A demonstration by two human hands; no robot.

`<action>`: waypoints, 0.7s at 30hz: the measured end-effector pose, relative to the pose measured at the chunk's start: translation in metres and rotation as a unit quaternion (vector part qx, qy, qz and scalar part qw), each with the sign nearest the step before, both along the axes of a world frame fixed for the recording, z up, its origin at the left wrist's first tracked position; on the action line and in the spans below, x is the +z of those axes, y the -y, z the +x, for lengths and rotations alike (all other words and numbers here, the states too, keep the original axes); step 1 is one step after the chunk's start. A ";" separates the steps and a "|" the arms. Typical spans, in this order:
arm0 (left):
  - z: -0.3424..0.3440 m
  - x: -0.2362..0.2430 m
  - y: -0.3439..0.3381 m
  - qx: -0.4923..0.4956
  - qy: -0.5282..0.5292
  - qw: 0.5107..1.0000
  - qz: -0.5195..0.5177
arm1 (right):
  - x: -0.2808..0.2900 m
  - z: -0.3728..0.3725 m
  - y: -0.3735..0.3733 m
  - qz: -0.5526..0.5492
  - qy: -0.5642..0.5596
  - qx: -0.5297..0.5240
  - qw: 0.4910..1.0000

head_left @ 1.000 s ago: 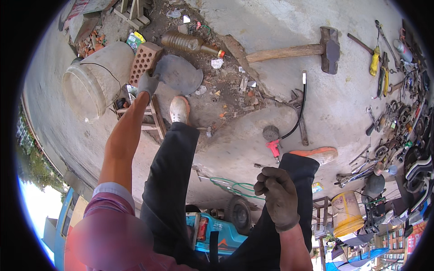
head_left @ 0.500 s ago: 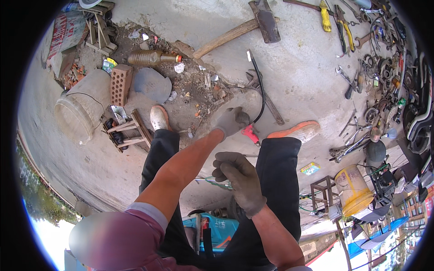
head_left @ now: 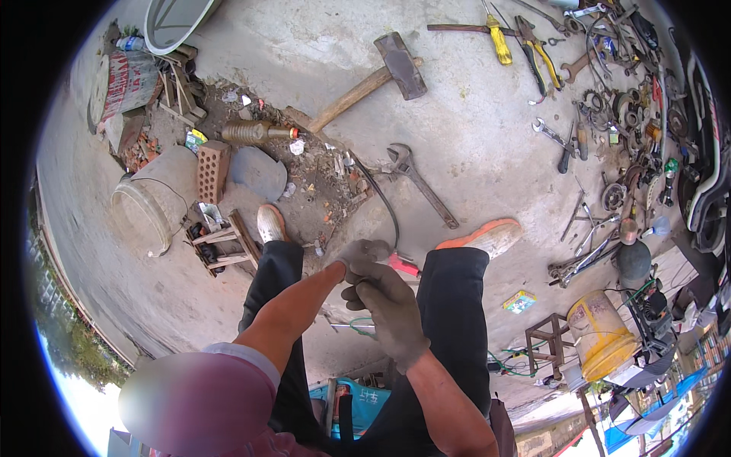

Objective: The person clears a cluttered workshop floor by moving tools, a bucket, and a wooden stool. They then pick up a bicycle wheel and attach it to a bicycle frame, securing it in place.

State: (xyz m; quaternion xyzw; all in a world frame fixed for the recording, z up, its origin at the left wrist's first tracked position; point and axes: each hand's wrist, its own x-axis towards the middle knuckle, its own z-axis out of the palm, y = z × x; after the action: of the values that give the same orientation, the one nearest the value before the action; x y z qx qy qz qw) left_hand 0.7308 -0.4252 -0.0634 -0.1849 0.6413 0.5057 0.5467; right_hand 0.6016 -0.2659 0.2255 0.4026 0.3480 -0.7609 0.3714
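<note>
My left hand (head_left: 358,255), in a grey glove, is closed round a red-handled tool (head_left: 404,265) with a black hose (head_left: 385,199). The hose curves up and away to the left; the tool's body is mostly hidden by the glove. Close beside it my right hand (head_left: 392,312), also gloved, has its fingers curled in against the left hand. What the right fingers hold, if anything, is hidden. Past the hose lie an adjustable wrench (head_left: 423,187) and a sledgehammer (head_left: 401,67) with a wooden handle.
Pliers (head_left: 542,61), a yellow-handled screwdriver (head_left: 499,44) and several wrenches lie at the right. A yellow bucket (head_left: 598,324) stands by a small stool (head_left: 547,339). At the left are a tipped pale bucket (head_left: 145,206), a perforated brick (head_left: 212,171) and a plastic bottle (head_left: 251,132).
My left hand has drawn back toward me with the red-handled tool, and my two hands have come together. The hose has swung left, off the adjustable wrench. The whole view has shifted.
</note>
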 end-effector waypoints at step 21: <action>0.054 0.287 0.449 0.196 0.066 0.954 -0.217 | 0.078 0.037 0.079 0.210 -0.009 0.087 0.974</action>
State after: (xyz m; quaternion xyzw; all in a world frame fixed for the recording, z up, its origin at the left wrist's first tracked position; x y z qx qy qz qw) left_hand 0.7845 -0.8739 0.2240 -0.4539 0.6495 0.4383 0.4243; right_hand 0.6382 -0.3452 0.3034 0.4332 0.5367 -0.6393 0.3401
